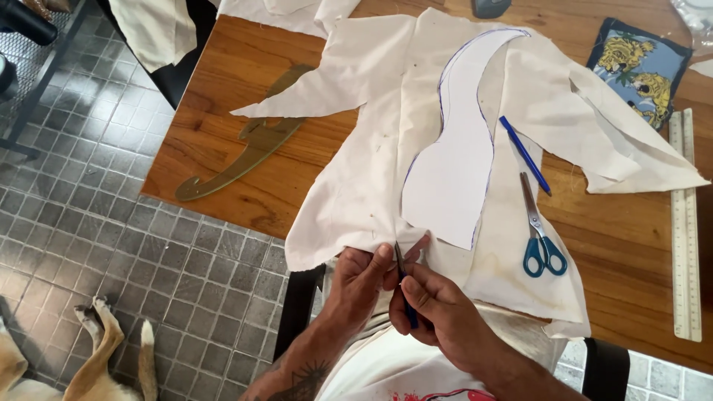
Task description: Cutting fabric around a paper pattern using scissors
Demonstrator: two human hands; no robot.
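Cream cloth lies spread over a wooden table, with a curved white paper pattern on top, outlined in blue. My left hand pinches the cloth's near edge just below the pattern. My right hand grips a small dark-handled cutting tool, its thin tip against the cloth edge beside my left thumb. A blue pen and blue-handled scissors rest on the cloth to the right of the pattern.
A brass-coloured curved ruler lies on the table's left side. A long pale straight ruler runs along the right edge. A blue patch with tigers sits far right. A dog's legs lie on the grey tiled floor.
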